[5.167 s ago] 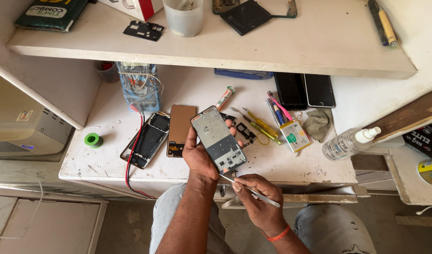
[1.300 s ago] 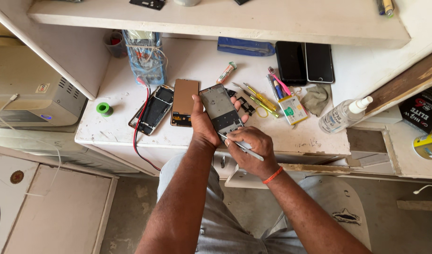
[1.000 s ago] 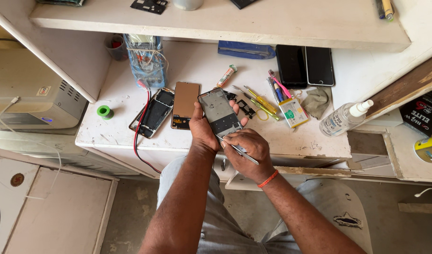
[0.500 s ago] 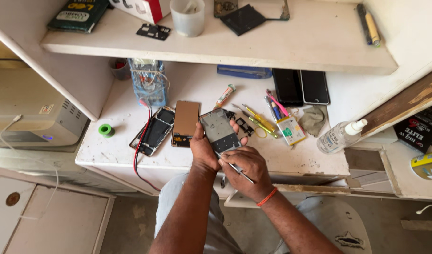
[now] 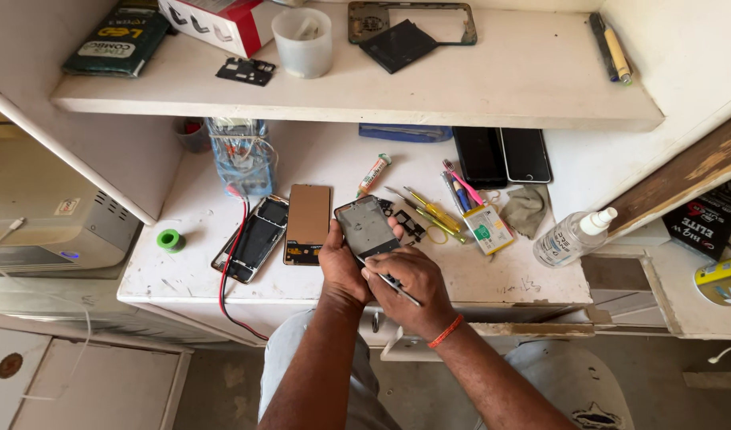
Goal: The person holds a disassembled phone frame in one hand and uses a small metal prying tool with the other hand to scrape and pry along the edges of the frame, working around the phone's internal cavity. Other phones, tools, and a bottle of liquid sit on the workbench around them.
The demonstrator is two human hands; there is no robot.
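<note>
- Holding a phone [image 5: 367,229] upright over the front edge of the desk [image 5: 182,275], the left hand [image 5: 341,267] wraps it from below, thumb along its left side, fingers curled behind.
- The phone's top half rises clear of that grasp; its bottom end is hidden under both hands.
- The right hand [image 5: 409,283] is closed around a thin tool [image 5: 397,287], pinching it between thumb and fingers, just right of the left hand and touching it.
- The tool's tip points at the phone's lower edge; whether it touches cannot be told, as the knuckles cover that spot.
- An orange band [image 5: 445,330] sits on the right wrist.
- On the desk behind lie an opened phone [image 5: 254,237] and a brown panel [image 5: 308,223] side by side, with screwdrivers [image 5: 429,213] and a spray bottle [image 5: 571,237] to the right.
- A red wire [image 5: 231,271] runs off the desk's edge; its lower end is cut off by the legs.
</note>
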